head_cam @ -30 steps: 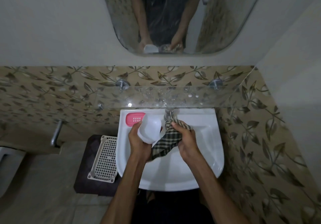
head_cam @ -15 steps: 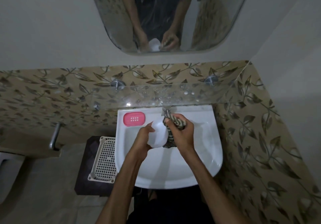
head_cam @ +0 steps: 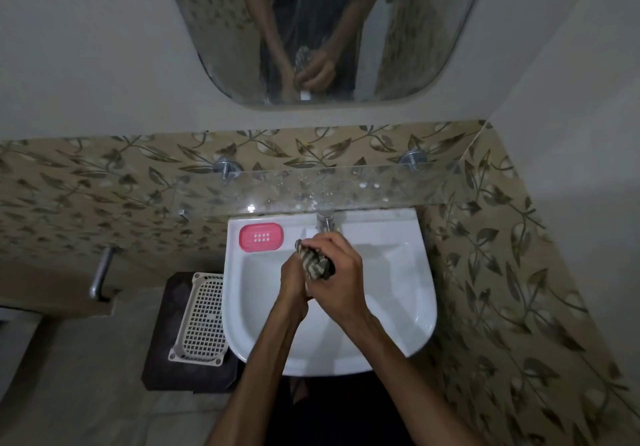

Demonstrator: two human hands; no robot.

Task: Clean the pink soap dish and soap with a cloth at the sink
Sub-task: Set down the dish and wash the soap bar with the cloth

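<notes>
The pink soap dish (head_cam: 261,237) lies on the back left rim of the white sink (head_cam: 424,307) with nothing in it. Both my hands meet over the basin, just in front of the tap (head_cam: 324,222). My right hand (head_cam: 343,274) grips the bunched checked cloth (head_cam: 315,264) and presses it against what my left hand (head_cam: 292,284) holds. The white soap (head_cam: 307,287) is almost fully hidden between my hands; only a thin sliver shows. The mirror (head_cam: 415,47) shows a white bit below the hands.
A glass shelf (head_cam: 363,189) juts out over the back of the sink. A cream perforated basket (head_cam: 201,321) rests on a dark stool (head_cam: 162,335) at the sink's left. A metal handle (head_cam: 100,272) sticks out of the left wall. Leaf-patterned tiles close in the right side.
My hands have closed together over the basin. The cloth went from hanging loose to a tight bunch in my right hand, and the white soap is now covered.
</notes>
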